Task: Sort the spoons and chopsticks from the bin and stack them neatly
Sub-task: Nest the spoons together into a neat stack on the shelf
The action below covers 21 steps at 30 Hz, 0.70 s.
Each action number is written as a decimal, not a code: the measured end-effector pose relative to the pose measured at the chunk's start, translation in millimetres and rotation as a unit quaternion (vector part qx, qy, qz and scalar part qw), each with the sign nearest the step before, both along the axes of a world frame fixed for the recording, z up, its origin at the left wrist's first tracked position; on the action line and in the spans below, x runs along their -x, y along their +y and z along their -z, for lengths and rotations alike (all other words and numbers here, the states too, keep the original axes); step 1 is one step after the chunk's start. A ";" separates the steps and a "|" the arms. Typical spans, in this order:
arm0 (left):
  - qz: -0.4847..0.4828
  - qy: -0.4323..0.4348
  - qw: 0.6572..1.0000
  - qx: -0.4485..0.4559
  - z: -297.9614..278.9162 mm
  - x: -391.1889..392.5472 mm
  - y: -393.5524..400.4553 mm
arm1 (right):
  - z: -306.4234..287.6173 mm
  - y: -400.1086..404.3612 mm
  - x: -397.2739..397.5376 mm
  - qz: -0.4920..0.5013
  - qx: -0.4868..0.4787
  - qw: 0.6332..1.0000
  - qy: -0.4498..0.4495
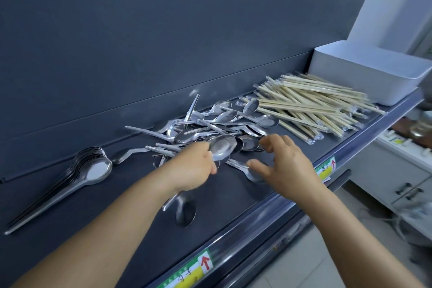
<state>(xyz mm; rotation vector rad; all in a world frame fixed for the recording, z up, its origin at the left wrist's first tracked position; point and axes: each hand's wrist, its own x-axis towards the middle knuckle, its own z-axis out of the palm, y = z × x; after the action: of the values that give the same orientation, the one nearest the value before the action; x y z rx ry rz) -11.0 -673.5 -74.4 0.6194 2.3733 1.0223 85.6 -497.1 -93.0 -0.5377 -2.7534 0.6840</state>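
My left hand grips 1 metal spoon by its bowl, just above the loose spoon pile on the dark shelf. My right hand hovers beside it, fingers spread and holding nothing. Stacked spoons lie far left; wrapped chopsticks (a loose heap) sit right, touching the white bin.

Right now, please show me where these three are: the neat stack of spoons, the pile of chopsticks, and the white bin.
neat stack of spoons point(97, 169), head view, on the top spoon's bowl.
pile of chopsticks point(311, 103), head view, on the middle of the pile.
white bin point(350, 77), head view, on its front wall.
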 end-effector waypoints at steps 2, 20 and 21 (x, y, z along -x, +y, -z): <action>-0.012 0.013 1.000 -0.009 1.1 3.4 0.4 | 1.0 7.0 -3.1 0.012 -0.010 0.997 -0.078; -0.106 0.062 0.988 -0.095 -21.0 4.5 -6.9 | -30.0 30.1 11.9 -0.028 0.061 0.984 0.167; -0.112 0.068 0.987 -0.095 -22.9 5.3 -8.5 | -30.1 26.4 14.5 -0.054 0.084 0.982 0.162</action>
<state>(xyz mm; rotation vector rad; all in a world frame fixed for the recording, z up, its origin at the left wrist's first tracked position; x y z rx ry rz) -16.3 -682.0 -51.5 0.5123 2.5270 1.3542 71.1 -470.7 -62.9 -0.2793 -2.4477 0.9453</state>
